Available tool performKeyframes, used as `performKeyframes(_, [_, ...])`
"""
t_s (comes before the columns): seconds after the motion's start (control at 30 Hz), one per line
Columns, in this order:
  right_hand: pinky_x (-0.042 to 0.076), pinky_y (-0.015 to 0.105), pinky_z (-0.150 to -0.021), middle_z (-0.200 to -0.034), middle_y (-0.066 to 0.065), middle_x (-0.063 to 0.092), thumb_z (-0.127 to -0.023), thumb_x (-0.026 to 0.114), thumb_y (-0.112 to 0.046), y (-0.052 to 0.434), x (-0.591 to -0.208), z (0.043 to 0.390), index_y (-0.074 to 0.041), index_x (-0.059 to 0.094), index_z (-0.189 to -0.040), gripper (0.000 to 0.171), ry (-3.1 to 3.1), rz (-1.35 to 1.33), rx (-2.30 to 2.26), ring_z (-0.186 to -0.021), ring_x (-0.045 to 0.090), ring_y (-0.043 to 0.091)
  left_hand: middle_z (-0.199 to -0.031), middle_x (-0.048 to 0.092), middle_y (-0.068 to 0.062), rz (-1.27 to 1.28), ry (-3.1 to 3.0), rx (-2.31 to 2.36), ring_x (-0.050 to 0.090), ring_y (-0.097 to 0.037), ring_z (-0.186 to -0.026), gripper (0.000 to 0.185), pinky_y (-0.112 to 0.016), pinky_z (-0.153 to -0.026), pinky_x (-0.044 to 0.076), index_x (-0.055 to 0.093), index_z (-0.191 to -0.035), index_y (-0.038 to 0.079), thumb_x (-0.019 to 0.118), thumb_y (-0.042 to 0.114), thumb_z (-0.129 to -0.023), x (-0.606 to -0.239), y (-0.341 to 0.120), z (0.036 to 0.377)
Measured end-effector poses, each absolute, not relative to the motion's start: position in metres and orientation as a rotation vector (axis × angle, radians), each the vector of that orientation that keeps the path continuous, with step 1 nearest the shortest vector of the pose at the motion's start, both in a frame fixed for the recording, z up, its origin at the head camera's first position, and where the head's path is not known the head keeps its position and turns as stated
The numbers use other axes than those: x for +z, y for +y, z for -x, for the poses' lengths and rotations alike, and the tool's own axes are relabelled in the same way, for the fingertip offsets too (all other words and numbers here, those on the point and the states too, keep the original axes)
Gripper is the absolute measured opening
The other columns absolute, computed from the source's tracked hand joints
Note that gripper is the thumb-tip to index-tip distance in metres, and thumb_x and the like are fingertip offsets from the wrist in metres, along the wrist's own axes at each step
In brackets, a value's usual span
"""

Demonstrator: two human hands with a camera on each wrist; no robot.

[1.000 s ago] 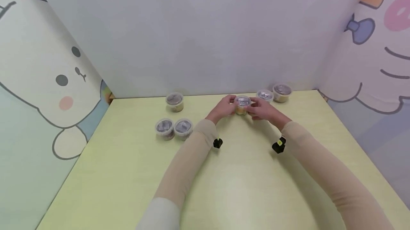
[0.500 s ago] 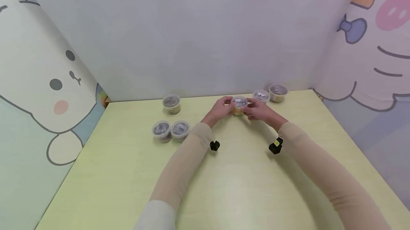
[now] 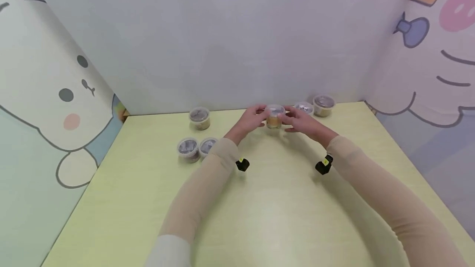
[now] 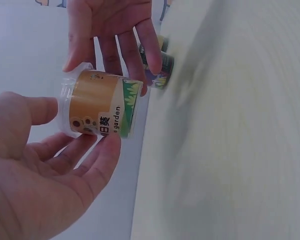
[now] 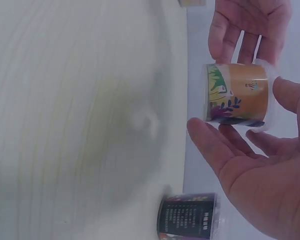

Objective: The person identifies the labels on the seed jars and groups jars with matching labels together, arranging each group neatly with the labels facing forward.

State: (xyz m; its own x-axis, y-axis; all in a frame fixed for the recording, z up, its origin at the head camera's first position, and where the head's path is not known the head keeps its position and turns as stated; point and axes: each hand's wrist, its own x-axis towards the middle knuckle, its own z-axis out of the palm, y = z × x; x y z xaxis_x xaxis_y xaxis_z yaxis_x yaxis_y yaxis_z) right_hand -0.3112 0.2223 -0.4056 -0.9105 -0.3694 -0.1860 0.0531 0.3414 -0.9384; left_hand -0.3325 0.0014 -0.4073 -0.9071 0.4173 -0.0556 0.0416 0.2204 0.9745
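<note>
A small round tub (image 3: 275, 117) with an orange printed label and a clear lid is held just above the far middle of a pale yellow-green bench (image 3: 259, 217), lifted clear of the surface. Both hands carry it between them. The left hand (image 3: 252, 120) cups it from the left, fingers (image 4: 97, 155) lightly curved under the wall and thumb near the lid rim. The right hand (image 3: 298, 120) meets it from the other side, fingers (image 5: 215, 145) spread along the label and thumb by the lid. Neither hand is clenched; each presses the tub with loosely curved fingers.

From the wrist views, the tub lies on its side relative to each camera, its lid toward the thumbs, and the label shows leaf drawings and the word "garden".

To hold it well, the pressure should probably stay even from both sides and low on the wall, as a thin plastic tub may flex or its lid may pop if squeezed near the rim.

Just right of the hands sit two more lidded tubs (image 3: 323, 106), close together near the back wall. To the left stands one tub (image 3: 199, 117) alone, and nearer the person a touching pair (image 3: 188, 149). Cartoon animal panels enclose the bench on either side.
</note>
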Motion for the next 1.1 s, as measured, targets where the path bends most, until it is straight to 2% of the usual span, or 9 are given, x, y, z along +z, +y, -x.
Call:
performKeyframes(0.2, [0.051,0.047,-0.101,-0.151,0.019,0.043,-0.101,0.056,-0.054,0.218,-0.387,0.304,-0.004,0.025,-0.158,0.082,2.233,0.326,-1.624,-0.134,0.049,0.038,-0.137,0.056,-0.012,-0.468,2.180,1.736,0.060,-0.030,-0.121,0.047,-0.044,-0.098,0.053,0.047,-0.145,0.004,0.050,0.033,-0.108,-0.380,-0.012,0.316])
performKeyframes(0.4, [0.054,0.045,-0.097,-0.148,0.017,0.044,-0.102,0.054,-0.053,0.213,-0.371,0.293,-0.004,0.029,-0.156,0.077,2.167,0.350,-1.716,-0.126,0.054,0.037,-0.135,0.056,-0.010,-0.502,2.195,1.710,0.061,-0.027,-0.118,0.053,-0.039,-0.094,0.056,0.045,-0.148,0.007,0.052,0.039,-0.107,-0.359,-0.024,0.302])
performKeyframes(0.53, [0.055,0.043,-0.095,-0.148,0.019,0.042,-0.103,0.053,-0.052,0.210,-0.362,0.285,-0.002,0.030,-0.154,0.075,2.095,0.346,-1.773,-0.120,0.058,0.035,-0.133,0.057,-0.009,-0.545,2.194,1.684,0.061,-0.026,-0.116,0.058,-0.041,-0.094,0.056,0.043,-0.151,0.010,0.054,0.044,-0.105,-0.353,-0.032,0.295])
performKeyframes(0.77, [0.053,0.047,-0.098,-0.146,0.020,0.042,-0.103,0.053,-0.051,0.204,-0.356,0.274,-0.002,0.031,-0.154,0.074,1.993,0.339,-1.781,-0.116,0.060,0.035,-0.129,0.058,-0.009,-0.604,2.144,1.674,0.066,-0.027,-0.109,0.057,-0.044,-0.091,0.056,0.044,-0.148,0.012,0.054,0.047,-0.104,-0.357,-0.049,0.291])
performKeyframes(1.1, [0.052,0.047,-0.098,-0.147,0.022,0.044,-0.103,0.059,-0.041,0.198,-0.379,0.279,0.002,0.033,-0.153,0.071,1.851,0.284,-1.807,-0.114,0.064,0.032,-0.136,0.059,-0.010,-0.503,2.083,1.535,0.068,-0.027,-0.108,0.063,-0.039,-0.091,0.057,0.046,-0.149,0.008,0.045,0.054,-0.106,-0.375,-0.062,0.290])
